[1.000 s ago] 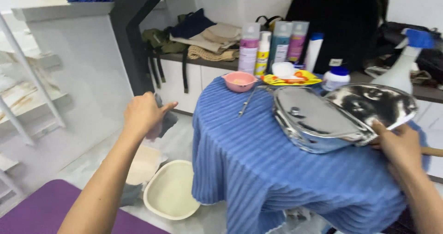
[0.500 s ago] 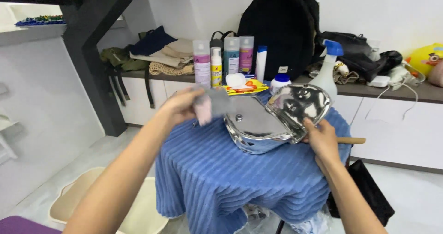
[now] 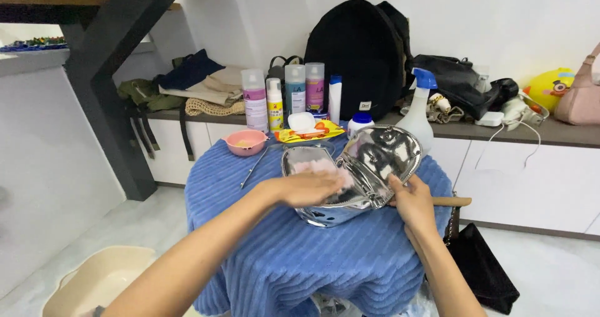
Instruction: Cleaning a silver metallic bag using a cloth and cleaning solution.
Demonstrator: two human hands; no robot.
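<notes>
silver bag | mid-table on the blue cloth, flap up | right hand pinches flap edge, keeping it open | left hand flat, pressing pink cloth inside

We had one view only, from the head camera, which looked forward and down over both forearms at the round table close in front. It faced the white wall, taking in the shelf behind and a strip of floor at left.
</notes>
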